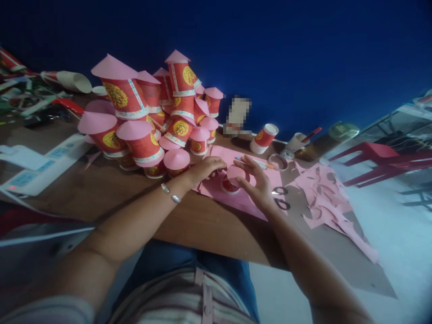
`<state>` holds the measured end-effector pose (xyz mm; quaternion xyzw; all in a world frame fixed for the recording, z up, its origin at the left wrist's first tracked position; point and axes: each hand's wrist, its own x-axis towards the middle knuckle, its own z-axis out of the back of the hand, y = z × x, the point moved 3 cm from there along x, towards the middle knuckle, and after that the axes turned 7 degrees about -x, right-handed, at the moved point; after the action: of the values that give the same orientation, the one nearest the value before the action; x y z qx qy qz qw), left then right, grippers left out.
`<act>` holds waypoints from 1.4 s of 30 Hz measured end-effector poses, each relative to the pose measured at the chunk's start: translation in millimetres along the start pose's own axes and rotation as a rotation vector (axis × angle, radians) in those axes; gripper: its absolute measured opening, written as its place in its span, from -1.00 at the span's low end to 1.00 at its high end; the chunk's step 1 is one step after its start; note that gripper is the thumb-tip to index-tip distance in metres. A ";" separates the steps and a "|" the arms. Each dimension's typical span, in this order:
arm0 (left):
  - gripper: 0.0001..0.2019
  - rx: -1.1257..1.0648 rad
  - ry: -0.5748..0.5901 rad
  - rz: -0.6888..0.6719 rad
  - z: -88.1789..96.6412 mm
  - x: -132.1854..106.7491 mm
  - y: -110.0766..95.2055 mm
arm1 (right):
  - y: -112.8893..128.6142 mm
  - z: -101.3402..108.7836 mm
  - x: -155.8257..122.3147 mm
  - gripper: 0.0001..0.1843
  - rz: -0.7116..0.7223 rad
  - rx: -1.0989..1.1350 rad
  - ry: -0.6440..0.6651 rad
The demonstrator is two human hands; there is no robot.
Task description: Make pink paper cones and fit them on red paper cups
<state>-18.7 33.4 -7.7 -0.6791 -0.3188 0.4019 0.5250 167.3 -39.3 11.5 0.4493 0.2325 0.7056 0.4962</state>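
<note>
A small red paper cup [231, 185] stands on pink paper sheets [251, 209] in front of me, with a pink paper cone [235, 173] on top. My right hand [258, 182] curves around the right side of the cone, thumb in front and fingers behind. On the other side, my left hand [209, 169] has its fingers bent together close to the cone's left edge; what they pinch, if anything, is hidden. Pencils or pens [258, 163] lie behind the right fingers. Beside the right wrist are black scissors handles [281, 198].
Many cone-topped red cups [138, 144] are stacked at left. A white power strip [50, 164] lies nearer the left edge. Behind my right hand are a tape roll [278, 161] and an upside-down red cup [265, 138]. Pink paper scraps [326, 193] cover the right side.
</note>
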 end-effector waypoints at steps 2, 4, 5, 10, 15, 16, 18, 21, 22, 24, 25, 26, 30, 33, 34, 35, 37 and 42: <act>-0.58 -0.028 -0.008 0.031 -5.8 -2.0 3.8 | 0.0 0.2 0.1 -0.27 0.012 -0.010 0.000; -0.54 -0.044 0.008 0.028 -10.1 -3.7 6.0 | -0.6 0.1 0.2 -0.27 0.021 -0.014 0.002; -0.55 -0.058 0.021 0.024 -11.5 -4.2 6.8 | -1.2 -0.1 0.2 -0.26 0.024 -0.015 0.004; -0.58 -0.201 0.070 0.024 -15.7 -4.9 7.9 | -5.2 -1.1 -0.1 -0.25 0.038 -0.012 0.004; -0.60 -0.326 0.091 0.030 -21.2 -5.8 4.7 | -5.5 -1.2 -0.2 -0.25 0.045 -0.026 0.011; -0.60 -0.338 0.092 0.031 -21.8 -5.8 4.4 | -5.0 -1.0 -0.1 -0.25 0.046 -0.027 0.011; -0.61 -0.359 0.092 0.030 -22.2 -5.6 4.7 | -3.7 -0.6 0.2 -0.26 0.050 -0.032 0.010; -0.61 -0.384 0.092 0.017 -21.9 -5.2 5.5 | -1.9 0.1 1.0 -0.27 0.059 -0.048 0.015; -0.61 -0.394 0.093 0.013 -21.9 -5.1 5.6 | -1.4 0.4 1.3 -0.27 0.065 -0.056 0.016; -0.62 -0.412 0.095 0.013 -22.0 -5.2 5.3 | -0.4 1.0 1.9 -0.27 0.076 -0.069 0.016; -0.62 -0.421 0.098 0.017 -22.1 -5.3 5.1 | -0.2 1.3 2.1 -0.27 0.080 -0.074 0.016; -0.62 -0.430 0.099 0.020 -22.3 -5.5 4.8 | 0.0 1.4 2.3 -0.27 0.081 -0.076 0.018; -0.62 -0.443 0.100 0.037 -22.6 -6.2 4.4 | -0.2 1.7 2.5 -0.28 0.078 -0.079 0.028; -0.61 -0.449 0.102 0.043 -22.8 -6.4 4.9 | -0.6 1.7 2.5 -0.28 0.070 -0.077 0.031; -0.61 -0.451 0.103 0.042 -22.9 -6.3 5.1 | -0.8 1.7 2.5 -0.28 0.067 -0.075 0.031; -0.60 -0.452 0.104 0.043 -23.0 -6.3 5.2 | -0.9 1.6 2.5 -0.28 0.064 -0.074 0.031; -0.59 -0.452 0.101 0.048 -22.9 -6.3 5.5 | -1.4 1.5 2.5 -0.29 0.063 -0.069 0.032; -0.57 -0.433 0.092 0.070 -21.9 -5.6 6.9 | -4.2 0.4 2.0 -0.27 0.045 -0.028 0.041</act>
<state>-2.0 16.9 -10.5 -0.8043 -0.3498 0.3105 0.3666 169.5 -35.9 9.2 0.4328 0.2225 0.7290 0.4814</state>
